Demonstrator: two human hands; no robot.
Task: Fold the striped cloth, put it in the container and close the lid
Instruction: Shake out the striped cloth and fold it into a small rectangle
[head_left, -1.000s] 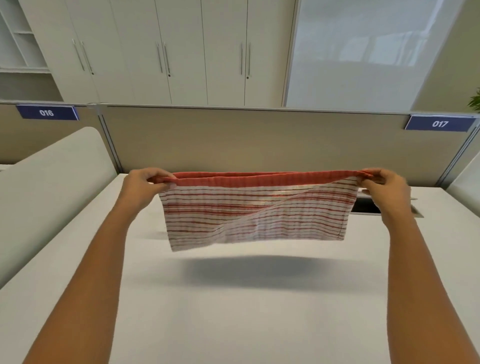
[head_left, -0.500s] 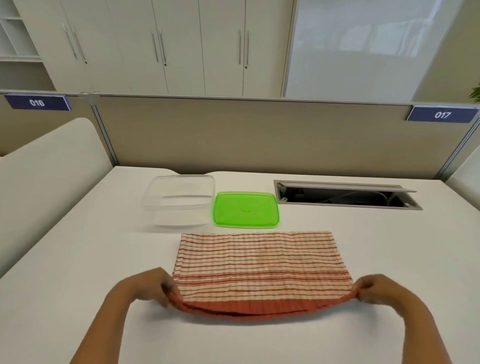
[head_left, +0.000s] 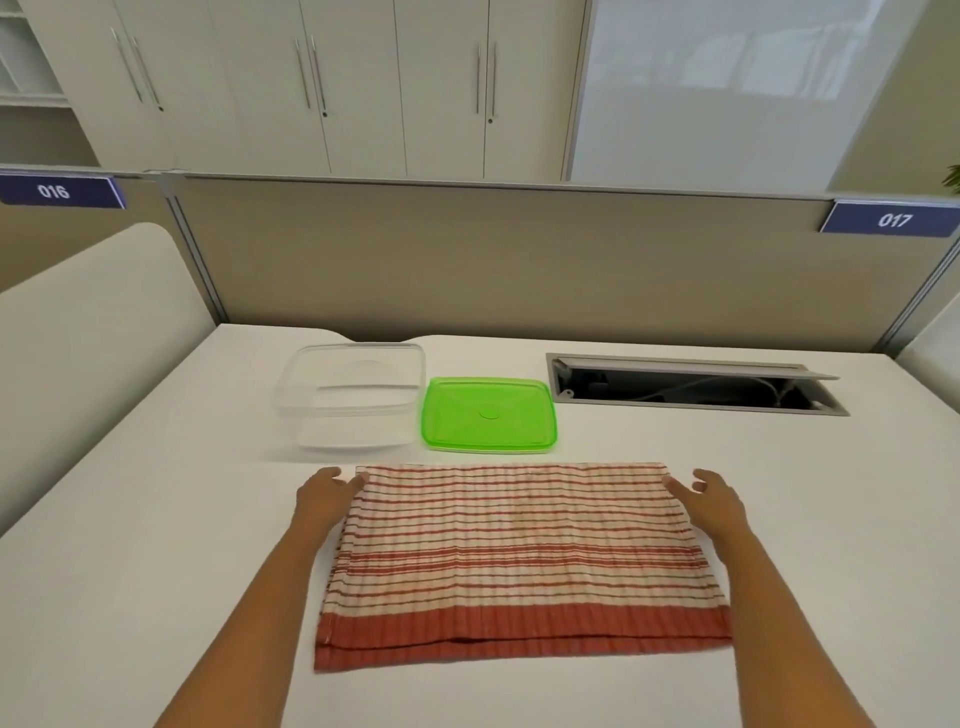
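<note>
Now both hands are resting at the far corners of the striped cloth (head_left: 524, 556), one at each short end. The left hand (head_left: 324, 499) is lying loose with its fingers stretched toward the far-left corner, touching the edge or just short of it (the contact is too small to tell). The right hand (head_left: 714, 501) is hovering spread-fingered just beside the far-right corner, gripping nothing. Between them the cloth is lying flat on the white desk (head_left: 156, 519), doubled over, its long axis running left to right across the person, so each hand is equally near its own end. Judging from this, the coming fold is likely turning on bringing one short end across to the other. Beyond the far edge are sitting the clear plastic container (head_left: 353, 400), open, and just beside it on the right the green lid (head_left: 488, 413).
</note>
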